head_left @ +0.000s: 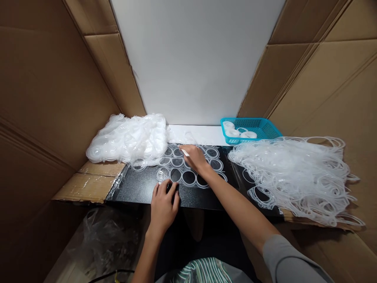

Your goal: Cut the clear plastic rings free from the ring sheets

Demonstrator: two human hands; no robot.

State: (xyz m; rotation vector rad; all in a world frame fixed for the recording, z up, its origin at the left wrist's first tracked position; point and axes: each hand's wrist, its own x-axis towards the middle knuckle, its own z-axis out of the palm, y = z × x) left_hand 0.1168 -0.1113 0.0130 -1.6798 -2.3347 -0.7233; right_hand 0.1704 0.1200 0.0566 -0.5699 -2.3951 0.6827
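Observation:
A translucent sheet of joined rings (189, 178) lies flat on the black tabletop, with round openings in rows. My right hand (194, 158) reaches over its far middle, fingers closed on a slim white stick-like tool (185, 153). The tool's tip is hidden by my fingers, so I cannot tell what it touches. My left hand (165, 198) rests at the sheet's near left edge, fingers spread and fingertips on the sheet or the table beside it.
A heap of similar translucent ring sheets (132, 137) stands at the left. Another tangled pile of ring sheets (300, 177) covers the right end. A turquoise plastic basket (262, 125) holds several white rings at the back. Cardboard walls (44, 98) enclose both sides; plastic bags (103, 239) lie below left.

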